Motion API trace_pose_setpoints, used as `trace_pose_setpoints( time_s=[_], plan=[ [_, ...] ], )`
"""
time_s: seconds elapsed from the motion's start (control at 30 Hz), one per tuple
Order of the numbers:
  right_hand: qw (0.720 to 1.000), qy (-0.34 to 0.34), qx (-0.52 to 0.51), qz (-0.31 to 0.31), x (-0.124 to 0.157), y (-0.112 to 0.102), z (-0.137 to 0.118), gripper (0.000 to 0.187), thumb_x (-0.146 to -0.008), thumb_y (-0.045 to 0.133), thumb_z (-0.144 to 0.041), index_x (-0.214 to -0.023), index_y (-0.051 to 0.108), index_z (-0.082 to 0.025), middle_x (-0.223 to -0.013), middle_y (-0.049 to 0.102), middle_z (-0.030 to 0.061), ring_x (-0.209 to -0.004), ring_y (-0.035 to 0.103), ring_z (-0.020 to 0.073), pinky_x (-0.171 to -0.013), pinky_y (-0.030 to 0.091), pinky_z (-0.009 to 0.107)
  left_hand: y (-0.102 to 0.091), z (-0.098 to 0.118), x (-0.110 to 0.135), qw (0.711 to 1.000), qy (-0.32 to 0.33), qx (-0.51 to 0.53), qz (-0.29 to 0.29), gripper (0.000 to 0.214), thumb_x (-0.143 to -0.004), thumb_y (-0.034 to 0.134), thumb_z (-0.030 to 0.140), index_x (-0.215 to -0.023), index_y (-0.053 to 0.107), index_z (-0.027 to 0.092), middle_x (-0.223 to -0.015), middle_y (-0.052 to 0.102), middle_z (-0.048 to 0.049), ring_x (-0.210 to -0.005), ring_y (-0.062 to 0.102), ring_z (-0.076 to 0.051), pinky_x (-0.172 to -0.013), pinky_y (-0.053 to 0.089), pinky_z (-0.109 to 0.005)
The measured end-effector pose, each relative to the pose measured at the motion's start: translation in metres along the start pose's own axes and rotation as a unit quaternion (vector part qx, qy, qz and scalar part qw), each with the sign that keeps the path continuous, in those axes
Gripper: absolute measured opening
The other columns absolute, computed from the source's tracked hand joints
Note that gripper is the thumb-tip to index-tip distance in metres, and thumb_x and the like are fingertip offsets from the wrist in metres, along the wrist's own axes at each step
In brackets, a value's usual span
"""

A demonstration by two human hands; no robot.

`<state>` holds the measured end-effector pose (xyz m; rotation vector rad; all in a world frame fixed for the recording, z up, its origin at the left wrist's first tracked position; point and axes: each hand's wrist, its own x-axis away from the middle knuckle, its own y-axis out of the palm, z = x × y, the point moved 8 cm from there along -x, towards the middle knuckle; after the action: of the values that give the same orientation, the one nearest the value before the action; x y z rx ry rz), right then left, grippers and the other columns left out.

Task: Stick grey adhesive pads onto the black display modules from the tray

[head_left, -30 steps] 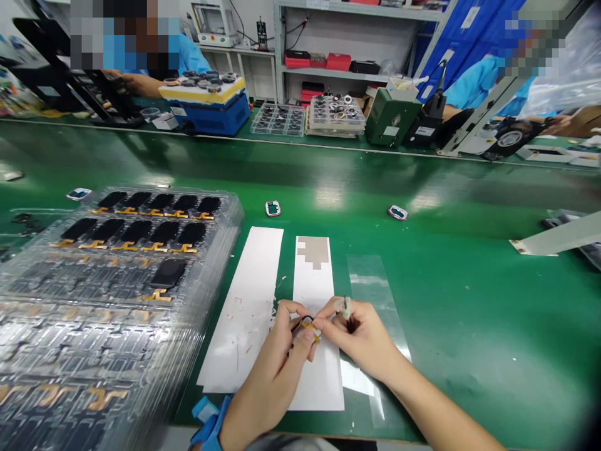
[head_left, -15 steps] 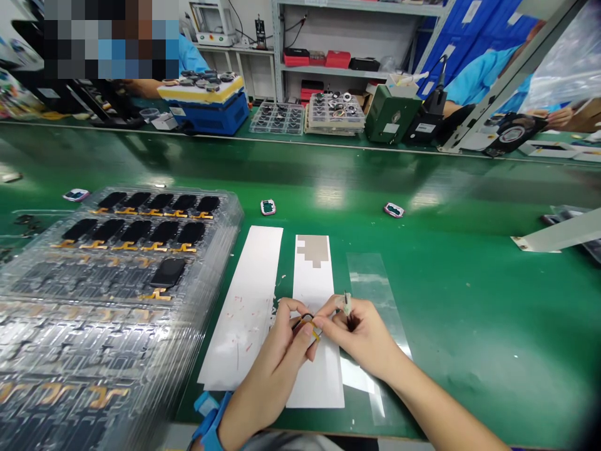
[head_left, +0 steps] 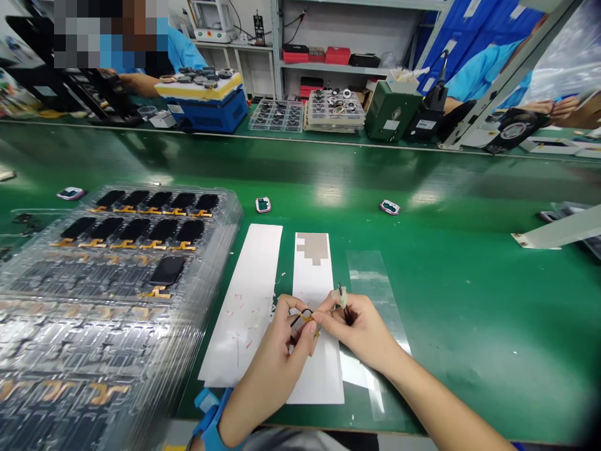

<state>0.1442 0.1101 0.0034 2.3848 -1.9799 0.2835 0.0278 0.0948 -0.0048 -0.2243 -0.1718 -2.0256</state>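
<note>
The person's left hand (head_left: 271,369) and right hand (head_left: 361,332) work close together just above the bench, fingertips almost meeting. The left hand is pinched on a small black frame with a gold ribbon (head_left: 305,319), which sits between the two hands. The right hand is clamped on a pale tab with a thin dark tip (head_left: 341,297), though what that piece is can't be made out from here. A blue wrist strap (head_left: 210,416) circles the left wrist.

Under the hands lie two long white paper strips: one (head_left: 244,307) flecked with small red marks, the other (head_left: 312,326) with a tan patch (head_left: 312,247) near its far end. A clear plastic sheet (head_left: 370,294) lies beside them on the right.

To the left rises a stack of clear trays (head_left: 230,213) holding rows of black screens (head_left: 168,270) with gold ribbons. Small pink-edged parts (head_left: 263,205) sit beyond the strips on the green bench (head_left: 469,357).

Across the bench, a co-worker's hand (head_left: 136,84) rests near a blue machine (head_left: 211,113), in front of metal shelves (head_left: 323,66).
</note>
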Motion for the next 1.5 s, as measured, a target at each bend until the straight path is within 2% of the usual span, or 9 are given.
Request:
trace_pose_setpoints(
  time_s=[0.2, 0.3, 0.43, 0.53, 0.73, 1.1, 1.3, 1.4, 1.5],
  plan=[
    [1.0, -0.004, -0.014, -0.018, 0.0, 0.001, 0.002, 0.029, -0.085, 0.062, -0.042, -0.073, 0.065, -0.017, -0.055, 0.046, -0.0043, -0.051, 0.035, 0.01, -0.052, 0.029, 0.025, -0.003, 0.0, 0.001, 1.0, -0.005, -0.021, 0.015, 0.01, -0.1, 0.041, 0.032, -0.1, 0.034, 0.024, -0.066, 0.044, 0.0072, -0.059, 0.042, -0.013, -0.053, 0.031, -0.024],
    [0.997, -0.047, -0.012, 0.063, -0.006, -0.022, -0.006, 0.035, -0.089, 0.056, -0.049, -0.072, 0.063, -0.019, -0.064, 0.053, -0.0013, -0.059, 0.046, 0.0127, -0.058, 0.038, 0.027, -0.004, 0.004, 0.001, 0.997, 0.017, -0.072, 0.022, 0.008, -0.102, 0.037, 0.031, -0.099, 0.036, 0.024, -0.07, 0.053, 0.0039, -0.064, 0.052, -0.015, -0.059, 0.037, -0.027],
    [0.977, -0.089, 0.016, 0.193, -0.026, -0.058, -0.015, 0.045, -0.093, 0.045, -0.058, -0.074, 0.062, -0.02, -0.081, 0.059, 0.0027, -0.078, 0.055, 0.0165, -0.076, 0.044, 0.03, -0.006, 0.011, 0.002, 0.981, 0.063, -0.178, 0.038, 0.01, -0.102, 0.035, 0.029, -0.1, 0.043, 0.023, -0.099, 0.065, -0.007, -0.092, 0.062, -0.023, -0.08, 0.044, -0.037],
    [0.968, -0.087, 0.032, 0.233, -0.047, -0.067, -0.009, 0.046, -0.091, 0.047, -0.06, -0.077, 0.062, -0.019, -0.071, 0.061, 0.0025, -0.069, 0.06, 0.0171, -0.076, 0.048, 0.033, -0.006, 0.019, 0.0, 0.964, 0.108, -0.237, 0.058, 0.013, -0.101, 0.037, 0.024, -0.11, 0.047, 0.023, -0.123, 0.062, -0.0123, -0.117, 0.056, -0.026, -0.093, 0.043, -0.043],
    [0.963, -0.093, 0.004, 0.254, -0.062, -0.066, 0.014, 0.04, -0.08, 0.066, -0.055, -0.089, 0.05, -0.02, -0.08, 0.063, 0.002, -0.067, 0.07, 0.0185, -0.068, 0.057, 0.034, -0.002, 0.03, -0.01, 0.92, 0.166, -0.348, 0.071, 0.015, -0.1, 0.037, 0.016, -0.111, 0.045, 0.021, -0.131, 0.061, -0.0134, -0.128, 0.051, -0.026, -0.111, 0.024, -0.052],
    [0.966, -0.095, -0.066, 0.232, -0.065, -0.06, 0.012, 0.043, -0.073, 0.073, -0.056, -0.083, 0.051, -0.02, -0.072, 0.065, 0.0009, -0.062, 0.07, 0.0172, -0.072, 0.06, 0.037, 0.0, 0.023, -0.014, 0.892, 0.146, -0.422, 0.07, 0.018, -0.099, 0.034, 0.015, -0.114, 0.043, 0.021, -0.127, 0.065, -0.0131, -0.126, 0.054, -0.027, -0.112, 0.018, -0.058],
    [0.968, -0.097, -0.098, 0.211, -0.034, -0.057, -0.032, 0.033, -0.074, 0.077, -0.042, -0.085, 0.055, -0.021, -0.078, 0.071, 0.0023, -0.072, 0.073, 0.0188, -0.074, 0.063, 0.036, -0.004, 0.029, -0.011, 0.927, 0.142, -0.338, 0.081, 0.012, -0.099, 0.037, 0.018, -0.102, 0.049, 0.022, -0.115, 0.067, -0.0097, -0.116, 0.057, -0.028, -0.108, 0.026, -0.054],
    [0.953, -0.136, -0.11, 0.248, 0.0, -0.055, -0.055, 0.024, -0.077, 0.077, -0.031, -0.084, 0.057, -0.02, -0.078, 0.07, 0.0015, -0.071, 0.074, 0.0178, -0.071, 0.065, 0.033, -0.011, 0.029, -0.007, 0.978, 0.103, -0.156, 0.094, 0.012, -0.102, 0.038, 0.027, -0.098, 0.048, 0.023, -0.098, 0.066, -0.0056, -0.094, 0.063, -0.024, -0.087, 0.044, -0.04],
    [0.928, -0.182, -0.119, 0.304, 0.032, -0.043, -0.06, 0.013, -0.084, 0.071, -0.022, -0.086, 0.058, -0.021, -0.079, 0.068, 0.0003, -0.072, 0.075, 0.0177, -0.066, 0.066, 0.028, -0.008, 0.029, -0.002, 0.993, 0.079, 0.023, 0.083, 0.014, -0.104, 0.036, 0.032, -0.096, 0.044, 0.024, -0.081, 0.062, 0.0008, -0.071, 0.058, -0.016, -0.072, 0.044, -0.03]
  ],
)
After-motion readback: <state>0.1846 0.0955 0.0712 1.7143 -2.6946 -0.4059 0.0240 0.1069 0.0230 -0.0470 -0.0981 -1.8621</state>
